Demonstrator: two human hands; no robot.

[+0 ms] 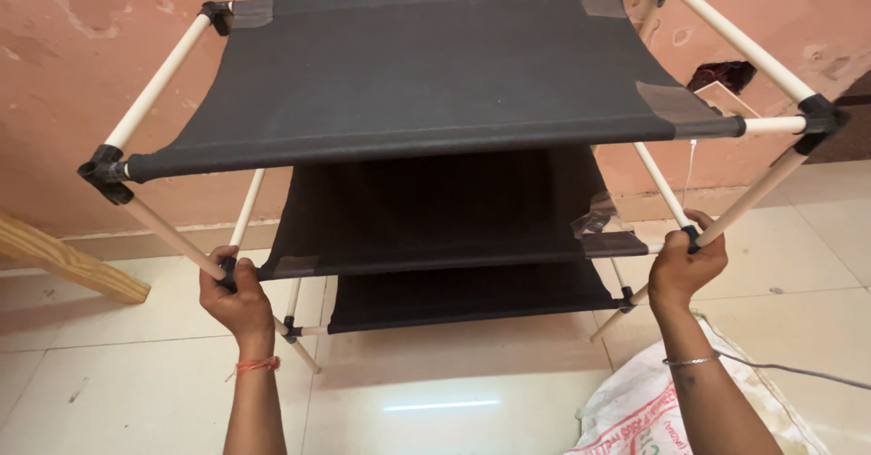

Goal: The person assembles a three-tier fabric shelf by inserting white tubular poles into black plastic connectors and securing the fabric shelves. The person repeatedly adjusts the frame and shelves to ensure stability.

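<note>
Pink wall behind, tiled floor (454,364) below: left hand (238,293) & right hand (685,264) each clench a front post of the fabric-shelf rack (426,74), w/ the rack held tilted off the floor.

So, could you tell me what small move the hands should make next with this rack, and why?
Probably lower the rack gently until its legs meet the tiled floor. The left hand and right hand grip the two front poles at the middle shelf, and the whole frame hangs tilted in the air, so nothing but the hands supports it.
</note>
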